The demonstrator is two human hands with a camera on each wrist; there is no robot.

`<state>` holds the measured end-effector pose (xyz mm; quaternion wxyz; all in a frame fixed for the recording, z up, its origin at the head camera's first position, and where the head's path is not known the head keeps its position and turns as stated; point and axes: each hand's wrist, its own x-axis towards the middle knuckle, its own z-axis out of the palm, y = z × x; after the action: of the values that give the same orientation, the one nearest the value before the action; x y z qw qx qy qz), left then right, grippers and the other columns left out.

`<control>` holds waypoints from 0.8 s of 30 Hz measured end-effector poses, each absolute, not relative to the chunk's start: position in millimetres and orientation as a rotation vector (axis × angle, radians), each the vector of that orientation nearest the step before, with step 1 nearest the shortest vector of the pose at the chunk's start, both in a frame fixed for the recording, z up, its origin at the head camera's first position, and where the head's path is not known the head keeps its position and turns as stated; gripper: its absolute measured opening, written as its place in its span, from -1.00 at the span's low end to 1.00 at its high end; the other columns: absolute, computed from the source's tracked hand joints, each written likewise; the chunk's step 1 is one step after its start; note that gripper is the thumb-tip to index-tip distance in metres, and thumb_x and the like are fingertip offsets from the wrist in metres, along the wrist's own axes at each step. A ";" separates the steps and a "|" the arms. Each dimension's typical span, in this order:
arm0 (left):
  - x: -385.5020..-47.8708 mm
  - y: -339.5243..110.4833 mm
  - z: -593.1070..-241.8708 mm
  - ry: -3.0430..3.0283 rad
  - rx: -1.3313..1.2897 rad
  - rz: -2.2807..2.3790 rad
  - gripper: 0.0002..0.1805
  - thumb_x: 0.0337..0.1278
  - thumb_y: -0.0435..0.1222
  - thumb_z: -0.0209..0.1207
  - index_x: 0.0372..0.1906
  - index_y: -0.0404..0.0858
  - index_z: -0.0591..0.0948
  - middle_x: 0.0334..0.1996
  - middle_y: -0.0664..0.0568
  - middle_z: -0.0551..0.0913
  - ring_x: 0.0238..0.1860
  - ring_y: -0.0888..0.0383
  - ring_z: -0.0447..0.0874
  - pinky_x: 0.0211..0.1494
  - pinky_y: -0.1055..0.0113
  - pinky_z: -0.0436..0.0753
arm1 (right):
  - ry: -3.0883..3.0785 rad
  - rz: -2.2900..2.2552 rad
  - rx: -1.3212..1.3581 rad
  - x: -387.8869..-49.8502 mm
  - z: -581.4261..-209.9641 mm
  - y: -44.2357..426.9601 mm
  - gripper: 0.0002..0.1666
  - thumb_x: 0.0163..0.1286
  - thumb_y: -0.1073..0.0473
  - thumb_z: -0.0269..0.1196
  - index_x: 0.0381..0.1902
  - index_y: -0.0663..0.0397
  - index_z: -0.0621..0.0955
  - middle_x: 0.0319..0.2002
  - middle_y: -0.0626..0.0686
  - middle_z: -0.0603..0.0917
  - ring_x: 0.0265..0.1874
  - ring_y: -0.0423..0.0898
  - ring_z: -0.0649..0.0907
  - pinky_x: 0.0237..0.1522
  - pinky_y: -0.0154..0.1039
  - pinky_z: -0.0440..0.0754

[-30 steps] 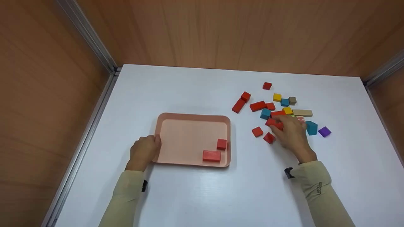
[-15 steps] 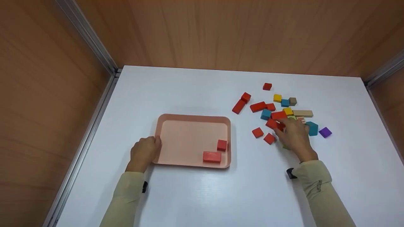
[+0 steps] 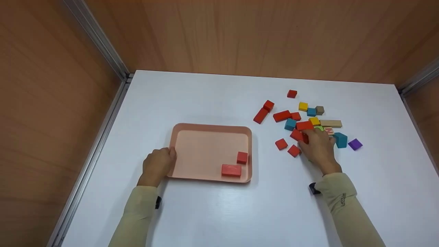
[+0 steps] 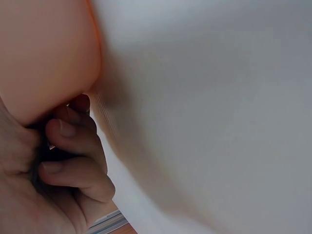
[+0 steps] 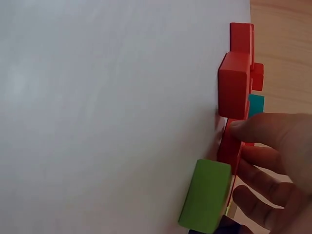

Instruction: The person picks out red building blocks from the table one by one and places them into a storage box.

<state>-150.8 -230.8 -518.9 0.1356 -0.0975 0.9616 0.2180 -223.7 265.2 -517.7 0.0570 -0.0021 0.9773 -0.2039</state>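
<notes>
My left hand [image 3: 157, 166] grips the left rim of a shallow pink tray [image 3: 195, 151]. In the left wrist view its fingers [image 4: 80, 175] curl at the tray's edge. Inside the tray, toward its right end, lie a red cube [image 3: 242, 157] and a red rectangular block [image 3: 231, 170]. My right hand [image 3: 319, 147] is down among the scattered blocks, its thumb and fingers pinching a red block [image 5: 230, 148], partly hidden by the hand. A green block [image 5: 205, 195] stands close by in the right wrist view. Another red block [image 3: 296, 134] lies just left of the fingertips.
Around the right hand lie more red blocks [image 3: 282, 116], a blue block [image 3: 290, 124], yellow cubes [image 3: 303, 106], a long tan block [image 3: 331, 123], a teal block [image 3: 341, 140] and a purple block [image 3: 355, 144]. Wooden panels [image 3: 253, 37] border the white table [image 3: 205, 209].
My right hand has shifted slightly right and toward me, its fingers still among the red blocks. The left hand and the tray have stayed in place.
</notes>
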 end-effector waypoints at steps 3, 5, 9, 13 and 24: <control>-150.8 -230.7 -520.3 2.799 -0.276 0.624 -0.44 0.54 -0.06 -0.24 -0.48 -0.29 0.57 -0.61 -0.07 0.53 -0.57 0.02 0.48 -0.50 0.15 0.47 | 2.967 -0.620 0.002 -223.2 -516.4 262.9 -0.31 0.28 0.15 0.43 0.31 0.22 0.48 0.14 0.33 0.46 0.22 0.31 0.34 0.09 0.37 0.18; -150.9 -230.7 -520.9 2.795 -0.281 0.624 -0.45 0.54 -0.07 -0.23 -0.46 -0.30 0.59 -0.60 -0.07 0.54 -0.56 0.02 0.49 -0.49 0.14 0.47 | 2.971 -0.635 -0.001 -222.8 -514.6 260.4 -0.33 0.28 0.14 0.43 0.29 0.23 0.49 0.14 0.33 0.45 0.22 0.31 0.34 0.10 0.36 0.17; -151.2 -230.4 -520.5 2.794 -0.300 0.611 -0.45 0.54 -0.06 -0.22 -0.40 -0.32 0.61 -0.56 -0.09 0.56 -0.53 0.00 0.49 -0.46 0.12 0.48 | 2.985 -0.682 -0.026 -222.2 -507.6 250.3 -0.34 0.28 0.11 0.44 0.26 0.23 0.51 0.11 0.29 0.47 0.20 0.26 0.37 0.09 0.34 0.18; -151.2 -230.6 -519.8 2.787 -0.316 0.622 -0.45 0.54 -0.05 -0.22 -0.38 -0.32 0.61 -0.55 -0.10 0.57 -0.52 -0.01 0.50 -0.44 0.12 0.47 | 3.015 -0.718 -0.077 -222.4 -499.2 233.6 -0.38 0.28 0.08 0.44 0.24 0.19 0.54 0.13 0.25 0.49 0.20 0.22 0.39 0.09 0.27 0.22; -151.4 -230.6 -520.2 2.772 -0.321 0.641 -0.46 0.54 -0.04 -0.22 -0.39 -0.29 0.60 -0.54 -0.09 0.56 -0.50 0.00 0.49 -0.43 0.12 0.47 | 3.034 -0.813 -0.267 -221.7 -480.1 173.1 -0.45 0.25 0.11 0.46 0.18 0.12 0.60 0.08 0.16 0.57 0.12 0.11 0.43 0.03 0.10 0.22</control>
<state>-151.4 -230.6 -520.2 0.1386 -0.1110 0.9588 0.2216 -221.7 173.1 -480.1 -0.0053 -0.0847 0.9624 -0.2579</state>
